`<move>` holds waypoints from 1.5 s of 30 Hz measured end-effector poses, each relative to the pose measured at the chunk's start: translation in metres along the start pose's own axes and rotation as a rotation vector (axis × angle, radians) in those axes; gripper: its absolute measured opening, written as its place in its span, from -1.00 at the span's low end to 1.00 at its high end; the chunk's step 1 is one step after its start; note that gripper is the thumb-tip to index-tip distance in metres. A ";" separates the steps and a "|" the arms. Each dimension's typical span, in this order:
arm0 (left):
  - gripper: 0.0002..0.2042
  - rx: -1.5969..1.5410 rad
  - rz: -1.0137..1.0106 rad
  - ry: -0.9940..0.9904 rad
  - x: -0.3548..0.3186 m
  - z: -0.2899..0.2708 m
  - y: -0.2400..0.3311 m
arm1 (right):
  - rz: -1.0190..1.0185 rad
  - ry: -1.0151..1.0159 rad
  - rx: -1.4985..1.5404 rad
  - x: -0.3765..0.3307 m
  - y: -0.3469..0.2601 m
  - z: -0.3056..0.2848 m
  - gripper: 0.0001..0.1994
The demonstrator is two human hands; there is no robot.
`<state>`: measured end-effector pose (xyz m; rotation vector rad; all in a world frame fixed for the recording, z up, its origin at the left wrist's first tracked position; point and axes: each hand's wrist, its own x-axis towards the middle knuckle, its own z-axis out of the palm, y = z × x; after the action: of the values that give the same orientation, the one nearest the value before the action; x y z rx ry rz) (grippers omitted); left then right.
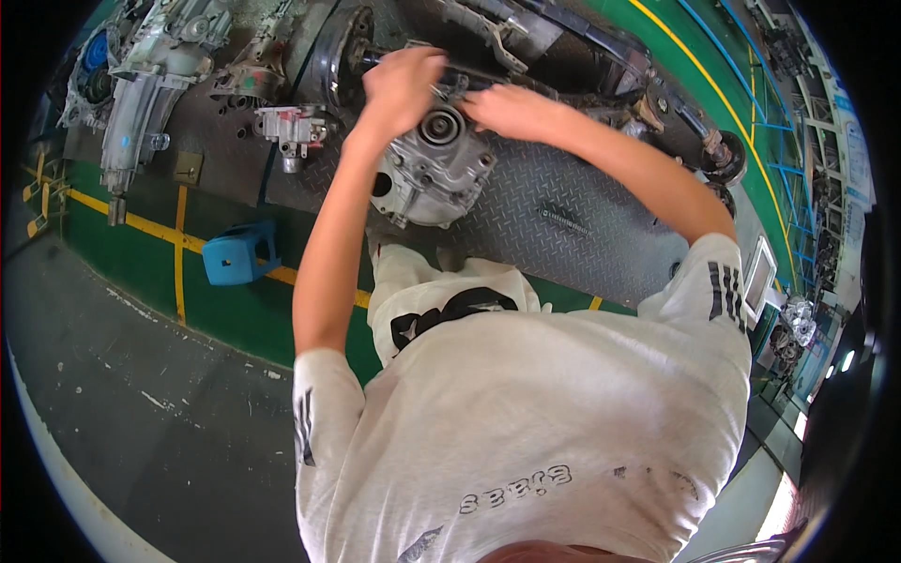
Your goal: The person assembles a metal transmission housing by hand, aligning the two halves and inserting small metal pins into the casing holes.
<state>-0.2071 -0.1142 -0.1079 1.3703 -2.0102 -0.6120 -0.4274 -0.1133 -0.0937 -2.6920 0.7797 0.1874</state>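
A grey cast-metal gearbox housing (434, 174) with a round bearing opening stands on a steel tread-plate platform (563, 225). My left hand (402, 84) rests closed on the housing's upper left part, fingers curled over it. My right hand (507, 111) lies on the upper right edge of the same housing, fingers closed against it. Both forearms reach up from my white-shirted body at the bottom. Whatever sits under the fingers is hidden.
Another long gearbox (141, 84) lies at the left, with a smaller metal part (293, 127) beside it. A blue plastic stool (239, 253) stands on the green floor with yellow lines. Dark frame parts (563, 47) and an axle (713, 155) lie beyond.
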 end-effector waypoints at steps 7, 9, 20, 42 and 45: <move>-0.38 -0.606 -0.090 -1.572 0.096 0.129 -0.038 | 0.287 -0.045 -0.119 -0.008 -0.026 0.009 -0.86; -0.42 -0.582 -0.204 -1.619 0.087 0.130 -0.052 | 0.378 -0.045 -0.076 0.002 -0.038 0.011 -0.88; -0.32 -0.600 -0.093 -1.637 0.085 0.119 -0.042 | 0.892 0.041 0.214 0.028 -0.075 -0.018 -0.80; -0.27 -0.743 -0.255 -1.542 0.082 0.141 -0.073 | 0.571 -0.052 -0.106 0.050 -0.065 -0.024 -0.77; -0.36 -0.651 -0.089 -1.504 0.079 0.142 -0.049 | 0.694 -0.009 -0.077 0.027 -0.065 -0.007 -0.86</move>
<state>-0.2978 -0.2007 -0.2215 0.4846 -2.2398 -2.5881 -0.3692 -0.0770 -0.0747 -2.3693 1.7018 0.3927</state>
